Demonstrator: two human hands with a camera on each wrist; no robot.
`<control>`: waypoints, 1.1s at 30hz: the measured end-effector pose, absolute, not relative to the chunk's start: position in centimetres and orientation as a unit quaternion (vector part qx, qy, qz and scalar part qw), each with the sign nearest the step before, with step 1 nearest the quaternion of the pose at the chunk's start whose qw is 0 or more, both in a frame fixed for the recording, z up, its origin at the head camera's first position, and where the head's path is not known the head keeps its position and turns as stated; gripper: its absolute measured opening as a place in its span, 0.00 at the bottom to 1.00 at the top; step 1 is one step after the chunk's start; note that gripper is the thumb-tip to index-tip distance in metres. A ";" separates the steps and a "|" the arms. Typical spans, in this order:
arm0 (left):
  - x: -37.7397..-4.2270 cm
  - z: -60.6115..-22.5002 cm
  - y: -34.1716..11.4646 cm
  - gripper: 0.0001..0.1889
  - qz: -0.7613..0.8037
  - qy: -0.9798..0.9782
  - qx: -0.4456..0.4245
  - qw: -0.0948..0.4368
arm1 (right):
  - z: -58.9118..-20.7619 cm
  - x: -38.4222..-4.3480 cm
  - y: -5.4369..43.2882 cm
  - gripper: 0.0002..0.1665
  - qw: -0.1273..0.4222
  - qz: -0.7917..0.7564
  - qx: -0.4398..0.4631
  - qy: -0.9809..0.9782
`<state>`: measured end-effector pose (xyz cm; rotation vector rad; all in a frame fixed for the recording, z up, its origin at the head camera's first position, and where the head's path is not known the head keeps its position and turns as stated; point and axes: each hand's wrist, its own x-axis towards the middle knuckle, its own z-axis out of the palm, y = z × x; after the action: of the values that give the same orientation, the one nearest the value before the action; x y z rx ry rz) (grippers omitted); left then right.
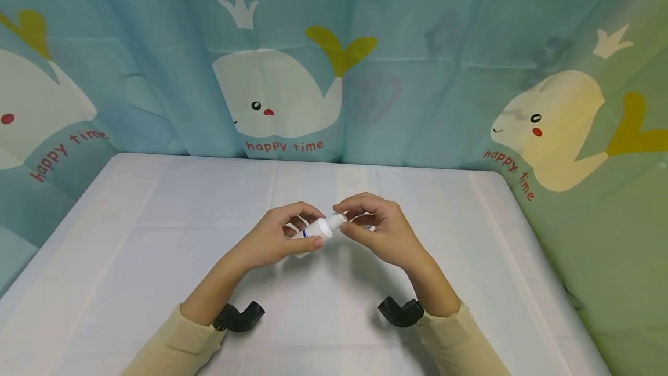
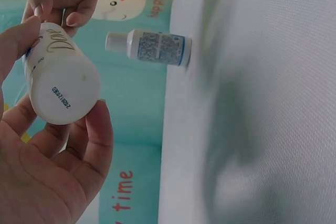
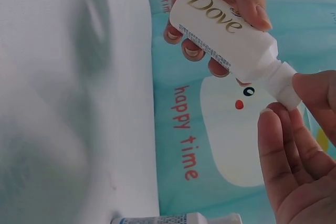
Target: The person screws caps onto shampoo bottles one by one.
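My left hand point(image 1: 276, 238) grips a small white Dove bottle point(image 3: 220, 30), fingers on one side and thumb on the other. The bottle lies tilted in the air over the table, its cap end pointing to the right. With thumb and fingertips my right hand point(image 1: 383, 230) pinches the white cap point(image 3: 286, 87), which sits on the bottle's neck. In the left wrist view the round base with a printed date faces the camera. A second white bottle point(image 2: 157, 48), capped and with a blue-edged label, stands upright on the table, mostly hidden behind my right hand in the head view.
A white cloth covers the table point(image 1: 156, 283). Behind and beside it hangs a blue-green curtain point(image 1: 417, 103) with whale prints. Black curved wrist mounts point(image 1: 240, 317) stick out inward from both sleeves, low over the table.
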<state>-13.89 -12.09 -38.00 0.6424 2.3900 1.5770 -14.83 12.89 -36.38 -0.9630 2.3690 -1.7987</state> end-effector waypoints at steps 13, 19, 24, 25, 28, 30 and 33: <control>-13.7 -37.9 -12.0 0.18 0.528 0.813 0.228 0.093 | -36.4 -14.8 12.6 0.18 0.017 -0.581 -0.294 0.759; -13.8 -37.9 -12.1 0.18 0.525 0.814 0.234 0.090 | -36.4 -14.8 12.6 0.14 0.018 -0.578 -0.319 0.751; -13.9 -37.9 -12.2 0.18 0.528 0.812 0.234 0.090 | -36.4 -14.8 12.9 0.19 0.034 -0.568 -0.328 0.754; -13.9 -37.9 -12.2 0.18 0.528 0.811 0.234 0.091 | -36.4 -14.8 12.9 0.19 0.034 -0.565 -0.327 0.757; -13.9 -37.9 -12.2 0.18 0.530 0.809 0.235 0.094 | -36.4 -14.8 12.9 0.19 0.032 -0.560 -0.320 0.764; -13.8 -37.9 -12.2 0.18 0.531 0.808 0.235 0.096 | -36.4 -14.7 12.9 0.19 0.030 -0.561 -0.315 0.765; -13.8 -37.8 -12.1 0.17 0.533 0.806 0.238 0.099 | -36.5 -14.7 12.8 0.19 0.028 -0.566 -0.311 0.763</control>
<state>-13.77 -12.06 -37.81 0.7038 2.3831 1.5756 -14.72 12.79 -36.53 -0.9592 2.3551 -1.7469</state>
